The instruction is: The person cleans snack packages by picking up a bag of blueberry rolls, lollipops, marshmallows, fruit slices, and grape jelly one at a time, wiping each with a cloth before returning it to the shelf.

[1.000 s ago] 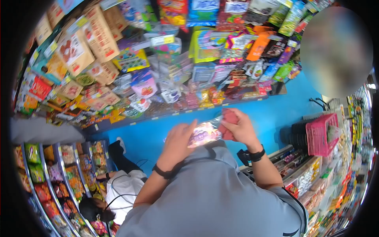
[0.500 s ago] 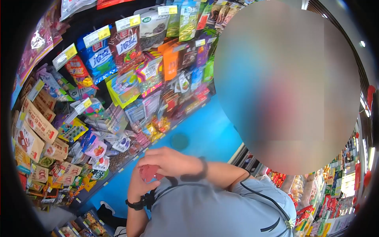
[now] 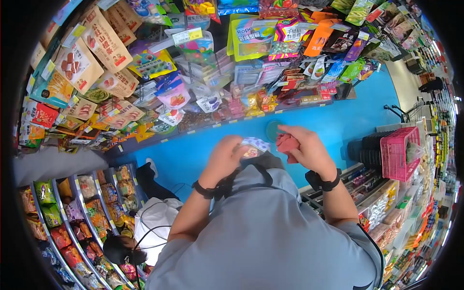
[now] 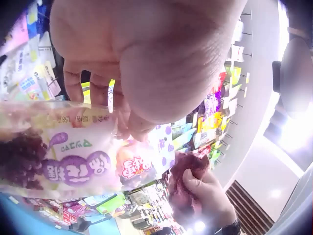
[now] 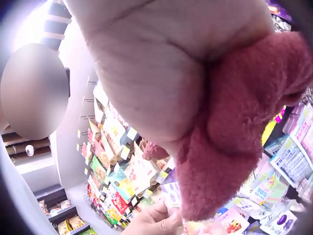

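In the head view my left hand [image 3: 223,157] pinches a clear snack packet [image 3: 253,149] before my waist. Close up in the left wrist view, the packet [image 4: 78,169] shows purple lettering and pictures of dark grapes, with thumb and fingers at its upper edge. My right hand [image 3: 311,150] grips a crumpled, dusky-pink cloth [image 3: 287,145], a short gap to the right of the packet. The right wrist view shows the fuzzy cloth [image 5: 230,112] bunched under the palm, its folds hanging below the thumb.
A display of hanging snack bags [image 3: 251,38] fills the front, above a blue floor [image 3: 203,145]. A green round spot [image 3: 273,129] lies on the floor. At right stands a pink basket [image 3: 398,154]; at lower left, a person in white [image 3: 157,220] beside sloped snack shelves [image 3: 72,212].
The head view swung right and came back. The hands came together around the cloth half a second ago and are now apart; a second ago the cloth touched the packet's right end.
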Motion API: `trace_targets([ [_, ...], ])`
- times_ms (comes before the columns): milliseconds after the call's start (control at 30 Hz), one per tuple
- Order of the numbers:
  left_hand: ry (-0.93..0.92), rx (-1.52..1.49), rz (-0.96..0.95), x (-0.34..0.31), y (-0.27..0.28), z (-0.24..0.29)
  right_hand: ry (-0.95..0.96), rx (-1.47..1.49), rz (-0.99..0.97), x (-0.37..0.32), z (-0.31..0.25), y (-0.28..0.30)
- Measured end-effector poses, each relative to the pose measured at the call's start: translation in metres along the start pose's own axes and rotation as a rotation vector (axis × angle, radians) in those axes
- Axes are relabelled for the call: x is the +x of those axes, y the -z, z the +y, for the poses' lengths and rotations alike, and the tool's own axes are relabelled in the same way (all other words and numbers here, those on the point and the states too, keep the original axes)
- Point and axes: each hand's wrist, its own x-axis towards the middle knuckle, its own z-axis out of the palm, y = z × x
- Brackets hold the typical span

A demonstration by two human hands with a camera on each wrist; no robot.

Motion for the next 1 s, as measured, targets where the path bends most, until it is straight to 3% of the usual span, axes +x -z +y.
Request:
trace_targets([
  [100,0.057,-0.05,0.059,0.002,-0.013,-0.011,-0.189,0.117,-0.151,0.011,0.003,-0.006],
  [167,0.073,-0.062,0.092,-0.002,-0.033,-0.019,-0.165,0.186,-0.23,0.017,0.015,-0.023],
  [267,0.09,-0.041,0.105,0.014,-0.053,-0.031,-0.039,0.165,-0.096,0.025,0.058,-0.053],
  [467,0.155,-0.018,0.072,0.05,-0.074,-0.042,0.067,0.106,-0.034,0.058,0.12,-0.065],
  [533,0.258,-0.004,0.046,0.067,-0.085,-0.054,0.066,0.028,-0.046,0.071,0.132,-0.062],
  [767,0.281,0.187,0.023,0.11,-0.106,-0.082,0.072,-0.11,-0.223,0.107,0.197,-0.062],
  [1000,0.339,0.268,0.122,0.13,-0.139,-0.103,-0.041,0.053,-0.176,0.125,0.243,-0.067],
])
